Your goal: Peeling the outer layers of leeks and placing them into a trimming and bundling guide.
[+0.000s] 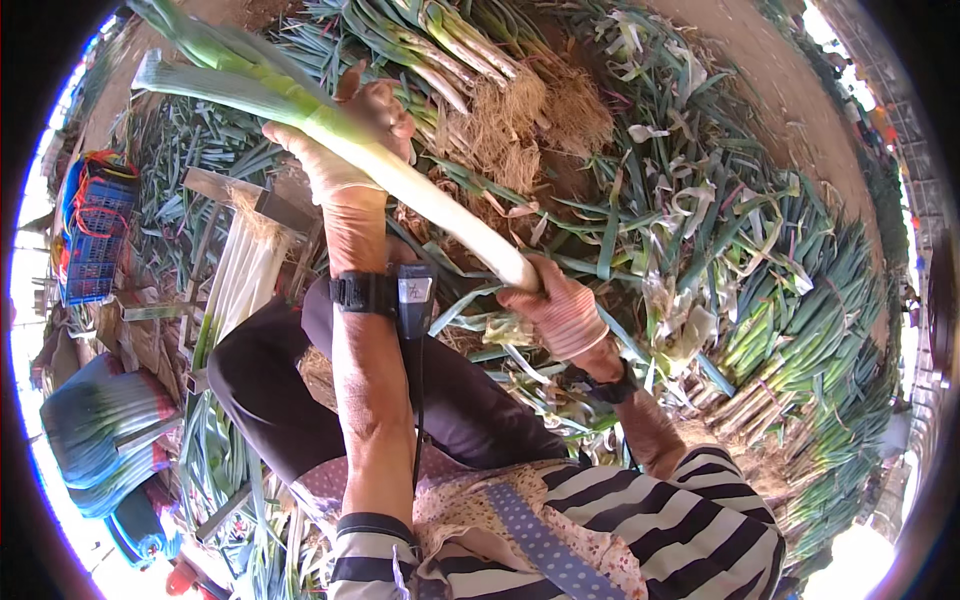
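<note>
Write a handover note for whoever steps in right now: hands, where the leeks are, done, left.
Left hand: gloved, grip shut on the leek at its pale green part.
Right hand: gloved, grip shut on the leek's white root end.
Leek held slanted over the lap; it looks clean and root-free.
Done: white trimmed leeks in the wooden frame on the left.
Left: rooted leeks ahead, big pile on the right.

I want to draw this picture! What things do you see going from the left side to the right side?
Blue crate → trimmed white leeks in a wooden rack → left hand → right hand, both holding one long leek → rows of green leeks.
</note>
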A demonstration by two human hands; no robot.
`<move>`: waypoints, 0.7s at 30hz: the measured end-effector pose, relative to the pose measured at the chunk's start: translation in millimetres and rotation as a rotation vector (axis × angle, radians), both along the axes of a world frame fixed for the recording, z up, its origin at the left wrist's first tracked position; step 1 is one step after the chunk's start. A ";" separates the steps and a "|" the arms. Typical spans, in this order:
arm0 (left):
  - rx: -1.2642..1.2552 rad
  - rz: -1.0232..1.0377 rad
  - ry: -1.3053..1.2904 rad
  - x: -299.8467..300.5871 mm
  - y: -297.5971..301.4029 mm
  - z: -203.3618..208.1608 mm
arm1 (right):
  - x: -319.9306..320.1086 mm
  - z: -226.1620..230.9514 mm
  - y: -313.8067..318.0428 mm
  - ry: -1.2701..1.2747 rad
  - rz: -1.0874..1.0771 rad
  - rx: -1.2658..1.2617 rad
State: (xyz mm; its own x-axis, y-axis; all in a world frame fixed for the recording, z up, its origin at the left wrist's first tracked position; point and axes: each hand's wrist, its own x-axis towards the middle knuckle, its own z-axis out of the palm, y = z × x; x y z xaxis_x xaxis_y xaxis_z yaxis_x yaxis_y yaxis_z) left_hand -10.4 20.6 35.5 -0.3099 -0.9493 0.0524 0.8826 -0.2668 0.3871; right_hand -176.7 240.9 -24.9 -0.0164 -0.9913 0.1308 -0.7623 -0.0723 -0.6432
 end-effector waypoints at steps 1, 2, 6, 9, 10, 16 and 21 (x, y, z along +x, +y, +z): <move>-0.003 0.002 -0.002 0.8 0.0 0.2 | 2.4 -3.2 -4.8 -0.002 0.002 -0.003; 0.018 0.074 -0.126 1.0 0.9 -0.1 | 5.3 -6.7 -10.6 0.085 -0.096 -0.139; 0.037 0.168 -0.281 3.4 -6.8 -9.5 | 13.0 5.2 -23.6 0.190 -0.164 -0.164; 0.036 0.180 -0.211 5.1 -5.8 -9.5 | 14.6 30.2 -30.0 0.123 -0.145 -0.082; 0.013 0.161 -0.138 6.6 -5.0 -8.0 | 13.7 38.2 -33.5 0.063 -0.180 -0.192; -0.151 0.211 -0.198 -4.2 -2.7 -6.7 | 35.3 57.3 -76.5 0.212 -0.386 -0.624; -0.080 0.320 -0.213 -12.2 5.3 -5.3 | 50.5 30.9 -103.1 0.209 -0.449 -0.239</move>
